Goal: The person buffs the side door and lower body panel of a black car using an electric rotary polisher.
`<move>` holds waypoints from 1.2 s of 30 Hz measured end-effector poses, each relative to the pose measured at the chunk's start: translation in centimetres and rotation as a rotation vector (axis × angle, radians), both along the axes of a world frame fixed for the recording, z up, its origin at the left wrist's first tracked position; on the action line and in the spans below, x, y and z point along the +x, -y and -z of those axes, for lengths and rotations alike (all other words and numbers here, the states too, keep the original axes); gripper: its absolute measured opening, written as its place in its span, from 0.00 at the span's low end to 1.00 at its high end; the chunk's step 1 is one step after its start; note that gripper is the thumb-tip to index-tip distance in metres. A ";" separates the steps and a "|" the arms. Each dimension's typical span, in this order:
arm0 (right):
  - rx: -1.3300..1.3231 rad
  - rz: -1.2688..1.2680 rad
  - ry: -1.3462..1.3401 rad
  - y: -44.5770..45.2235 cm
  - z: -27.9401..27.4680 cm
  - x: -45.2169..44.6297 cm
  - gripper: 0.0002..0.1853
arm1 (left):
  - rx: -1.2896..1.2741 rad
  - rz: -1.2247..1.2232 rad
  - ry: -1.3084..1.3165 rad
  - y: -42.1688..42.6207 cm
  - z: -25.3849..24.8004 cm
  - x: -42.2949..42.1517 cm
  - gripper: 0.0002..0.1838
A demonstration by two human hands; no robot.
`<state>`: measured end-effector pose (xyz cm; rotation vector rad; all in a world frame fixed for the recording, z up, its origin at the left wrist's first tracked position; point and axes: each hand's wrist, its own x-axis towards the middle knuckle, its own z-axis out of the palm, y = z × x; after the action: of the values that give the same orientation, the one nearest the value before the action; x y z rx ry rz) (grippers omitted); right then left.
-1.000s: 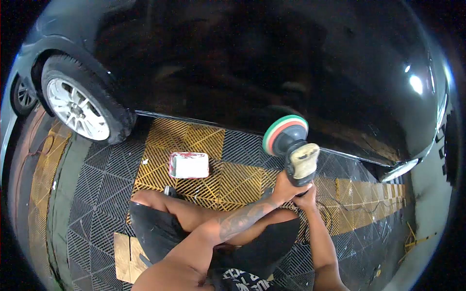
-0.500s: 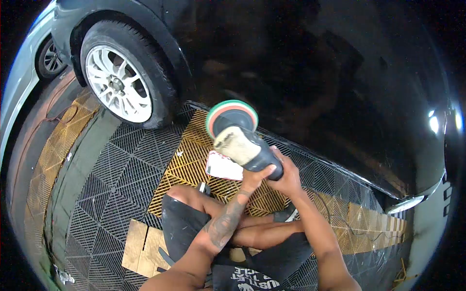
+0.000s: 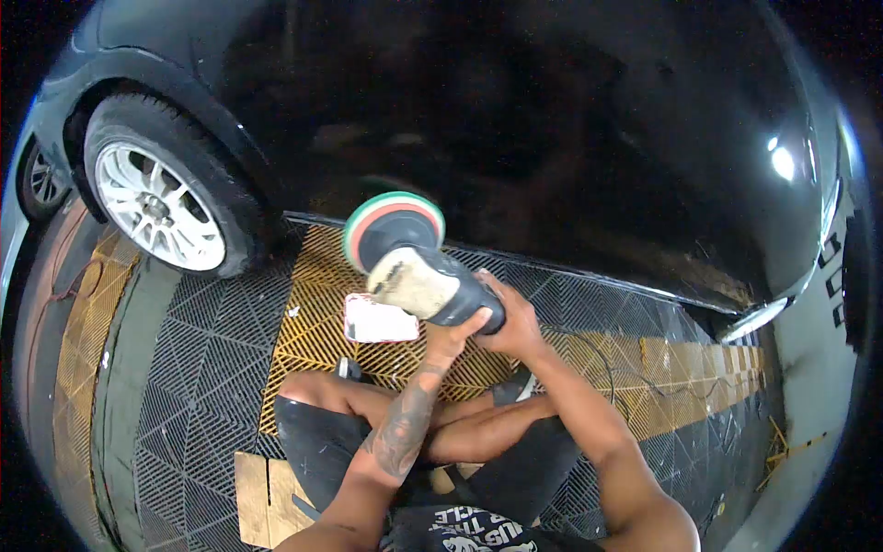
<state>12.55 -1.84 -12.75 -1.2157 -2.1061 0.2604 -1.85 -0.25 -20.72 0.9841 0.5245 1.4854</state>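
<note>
A car polisher with a cream and black body is held in front of the lower side of a black car. Its round pad, edged in green and orange, faces the car panel; whether it touches the paint I cannot tell. My left hand is wrapped round the body from below, thumb on the near side. My right hand grips the rear end, its fingers partly hidden behind the tool. Below the polisher, a white rectangular thing with a red-marked edge lies on the yellow floor grating.
To the left stands the car's white-spoked wheel. Black and yellow floor grating stretches beneath me. A dark cord runs across it on the right. Near my crossed legs lies a piece of cardboard. Another car is at far left.
The view has turned to the right, so the wheel and the white thing sit further left. Both hands keep the same grip on the polisher, which appears slightly further left in view.
</note>
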 end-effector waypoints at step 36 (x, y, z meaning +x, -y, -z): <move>0.112 0.059 0.103 0.2 -6.8 -12.1 0.42 | 0.082 -0.225 0.645 -2.4 -5.9 -6.7 0.41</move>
<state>0.48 -2.00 -5.95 -1.2461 -2.1376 0.0526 -8.55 2.13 -14.85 0.4642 0.1058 1.9242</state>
